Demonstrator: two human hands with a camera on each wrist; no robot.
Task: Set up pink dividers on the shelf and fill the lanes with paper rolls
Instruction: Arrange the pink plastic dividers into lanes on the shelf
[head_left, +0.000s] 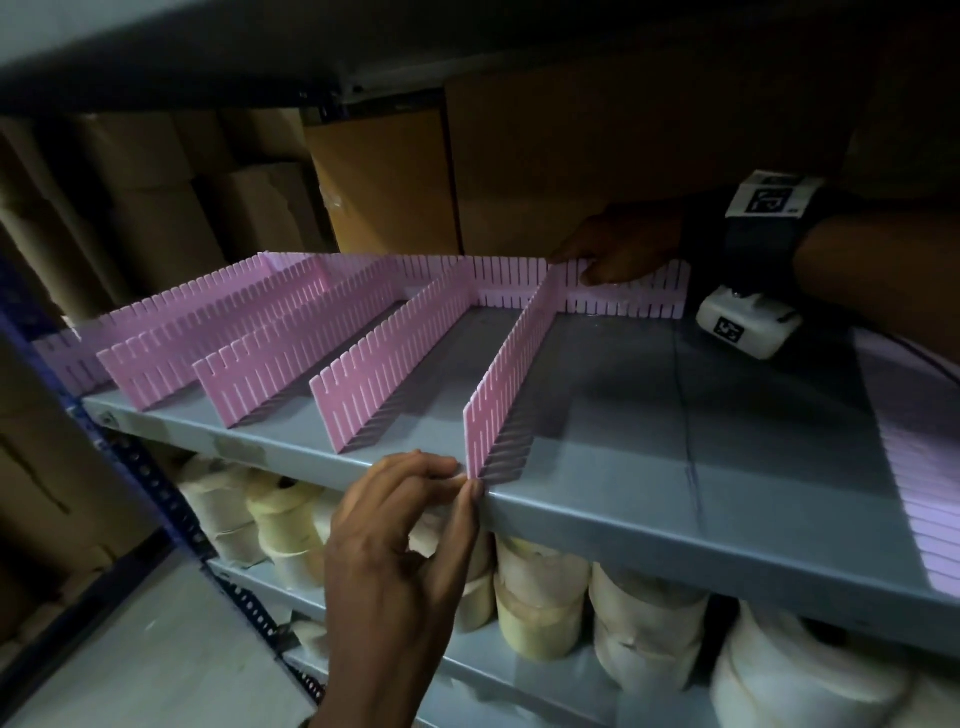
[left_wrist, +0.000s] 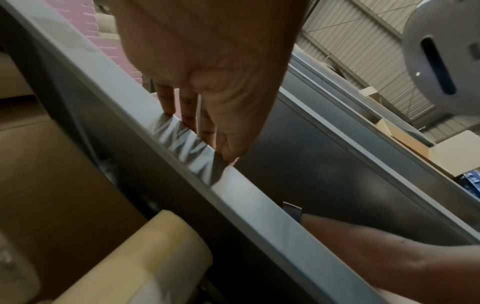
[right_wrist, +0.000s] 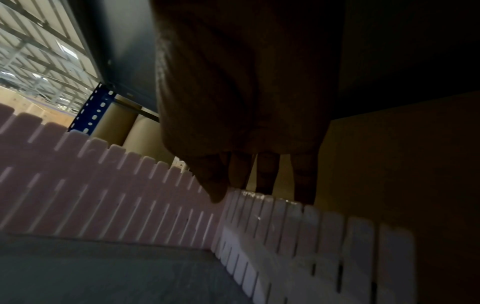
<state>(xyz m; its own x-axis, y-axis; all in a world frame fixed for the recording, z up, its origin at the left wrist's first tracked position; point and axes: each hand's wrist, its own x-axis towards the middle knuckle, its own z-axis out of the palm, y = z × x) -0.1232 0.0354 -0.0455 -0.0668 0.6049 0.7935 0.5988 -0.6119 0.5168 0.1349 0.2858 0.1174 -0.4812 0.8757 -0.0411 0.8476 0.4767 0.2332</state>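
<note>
While the left hand (head_left: 410, 525) pinches the near end of the rightmost upright pink divider (head_left: 511, 364) at the front lip of the grey shelf (head_left: 649, 431), low in the centre of the head view, the right hand (head_left: 623, 249) reaches to the upper right of the frame, where that divider meets the pink back strip (head_left: 623, 296) running across the rear of the shelf. Its fingers (right_wrist: 267, 174) hang over the top edge of the strip, with the thumb against the corner of the joint; whether they clamp the strip or merely rest on it cannot be told in the dark wrist view. Three more pink dividers (head_left: 291, 358) stand upright to the left, running front to back and forming empty lanes, and another lies at the far left edge. A flat pink strip (head_left: 919, 467) lies along the right side of the frame. Paper rolls (head_left: 540, 597), white and cream, sit packed on the shelf below, across the bottom of the frame. Cardboard boxes (head_left: 384, 182) stand behind the shelf, at the upper centre and left.
</note>
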